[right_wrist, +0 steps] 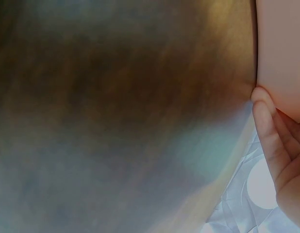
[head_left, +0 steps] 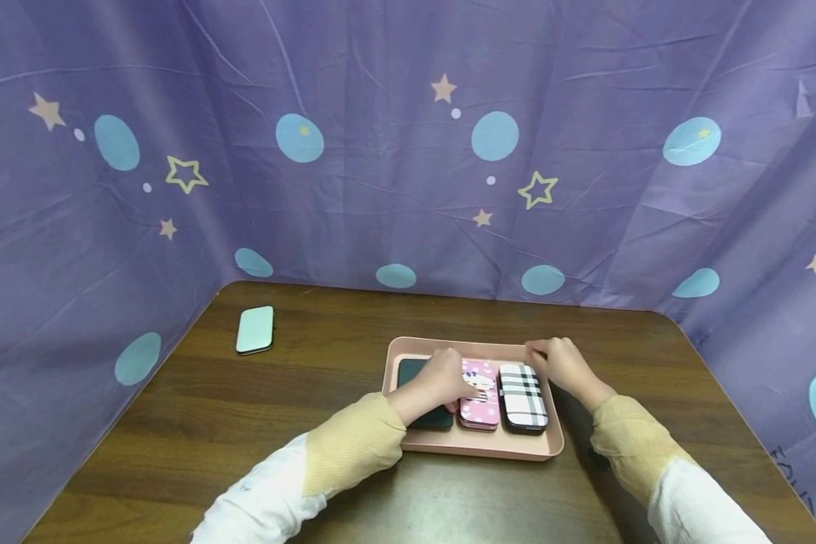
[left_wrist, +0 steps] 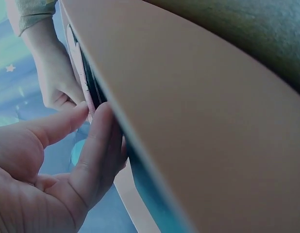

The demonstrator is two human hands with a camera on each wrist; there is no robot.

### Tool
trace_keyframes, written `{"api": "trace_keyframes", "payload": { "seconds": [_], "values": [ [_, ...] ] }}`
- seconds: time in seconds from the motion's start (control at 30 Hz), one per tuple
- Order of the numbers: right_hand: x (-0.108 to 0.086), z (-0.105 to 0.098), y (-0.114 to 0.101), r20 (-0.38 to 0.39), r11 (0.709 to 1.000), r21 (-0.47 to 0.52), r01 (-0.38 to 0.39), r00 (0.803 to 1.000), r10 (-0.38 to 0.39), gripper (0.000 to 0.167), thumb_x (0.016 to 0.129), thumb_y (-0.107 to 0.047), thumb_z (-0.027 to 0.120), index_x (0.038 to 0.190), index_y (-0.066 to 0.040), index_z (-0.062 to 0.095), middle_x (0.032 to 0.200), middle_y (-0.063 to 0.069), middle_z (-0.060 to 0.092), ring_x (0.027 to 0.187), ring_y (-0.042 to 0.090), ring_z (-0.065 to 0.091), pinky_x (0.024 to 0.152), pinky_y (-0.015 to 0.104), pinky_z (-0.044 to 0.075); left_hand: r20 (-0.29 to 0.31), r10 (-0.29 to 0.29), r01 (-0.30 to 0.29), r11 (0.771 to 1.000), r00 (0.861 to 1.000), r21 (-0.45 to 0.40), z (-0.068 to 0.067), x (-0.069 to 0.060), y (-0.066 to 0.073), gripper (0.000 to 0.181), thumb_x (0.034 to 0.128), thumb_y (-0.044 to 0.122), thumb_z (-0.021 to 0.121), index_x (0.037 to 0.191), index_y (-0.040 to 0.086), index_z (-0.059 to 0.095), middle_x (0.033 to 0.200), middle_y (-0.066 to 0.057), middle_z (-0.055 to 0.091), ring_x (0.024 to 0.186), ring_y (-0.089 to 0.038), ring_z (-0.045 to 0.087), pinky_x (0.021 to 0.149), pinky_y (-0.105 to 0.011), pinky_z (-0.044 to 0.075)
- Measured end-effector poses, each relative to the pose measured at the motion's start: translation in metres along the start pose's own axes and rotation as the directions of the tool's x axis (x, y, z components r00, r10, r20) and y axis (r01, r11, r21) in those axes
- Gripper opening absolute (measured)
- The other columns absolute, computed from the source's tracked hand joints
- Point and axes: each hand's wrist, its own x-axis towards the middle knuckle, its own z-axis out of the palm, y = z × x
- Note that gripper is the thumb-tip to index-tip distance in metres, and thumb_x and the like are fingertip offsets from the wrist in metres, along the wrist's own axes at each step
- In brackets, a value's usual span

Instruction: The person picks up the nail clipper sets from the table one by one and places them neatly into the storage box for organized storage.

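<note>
A peach-coloured tray (head_left: 476,452) lies on the table with three flat cases in it. The middle one is a pink polka-dot case (head_left: 483,412) with a cartoon figure. My left hand (head_left: 442,379) reaches over the dark green case (head_left: 438,418) and pinches the pink case by its left side; in the left wrist view thumb and fingers stand on either side of its edge. Right of it sits a black-and-white plaid case (head_left: 525,400). My right hand (head_left: 563,364) pinches the tray's rim near the far right corner, with the thumb against the rim in the right wrist view.
A mint-green case (head_left: 255,330) lies alone at the back left of the brown wooden table (head_left: 313,363). A purple curtain (head_left: 394,204) with stars and blue dots hangs behind the table and along both sides.
</note>
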Motion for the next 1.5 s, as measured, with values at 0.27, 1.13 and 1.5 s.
{"api": "trace_keyframes", "payload": {
  "seconds": [0.27, 1.13, 1.5],
  "values": [
    [0.000, 0.001, -0.001, 0.010, 1.000, 0.004, -0.015, 1.000, 0.015, 0.015, 0.084, -0.005, 0.063, 0.094, -0.001, 0.073, 0.079, 0.008, 0.071, 0.059, 0.011, 0.049, 0.059, 0.036, 0.050, 0.019, -0.004, 0.005, 1.000, 1.000, -0.021, -0.004, -0.006, -0.003, 0.028, 0.0789, 0.015, 0.075, 0.060, 0.003, 0.058, 0.048, -0.010, 0.062, 0.041, -0.017, 0.062, 0.046, -0.029, 0.054],
    [-0.001, 0.002, -0.001, -0.026, 1.000, -0.010, 0.000, 1.000, 0.000, 0.011, 0.081, -0.001, 0.063, 0.085, -0.006, 0.072, 0.069, 0.003, 0.066, 0.058, 0.012, 0.051, 0.057, 0.037, 0.050, -0.058, 0.426, -0.406, 0.889, 0.903, 0.211, -0.055, -0.035, -0.021, 0.024, 0.0869, 0.024, 0.068, 0.102, 0.006, 0.069, 0.085, -0.002, 0.070, 0.080, -0.013, 0.065, 0.073, -0.028, 0.051],
    [-0.001, 0.003, -0.001, -0.026, 1.000, -0.015, -0.004, 1.000, 0.004, 0.012, 0.081, 0.000, 0.064, 0.088, -0.004, 0.073, 0.073, 0.006, 0.069, 0.059, 0.013, 0.055, 0.060, 0.040, 0.052, -0.107, 0.423, -0.341, 0.835, 0.900, 0.432, -0.069, -0.037, -0.056, 0.033, 0.0879, 0.026, 0.067, 0.115, 0.007, 0.065, 0.109, -0.008, 0.068, 0.101, -0.024, 0.063, 0.084, -0.042, 0.052]
  ]
}}
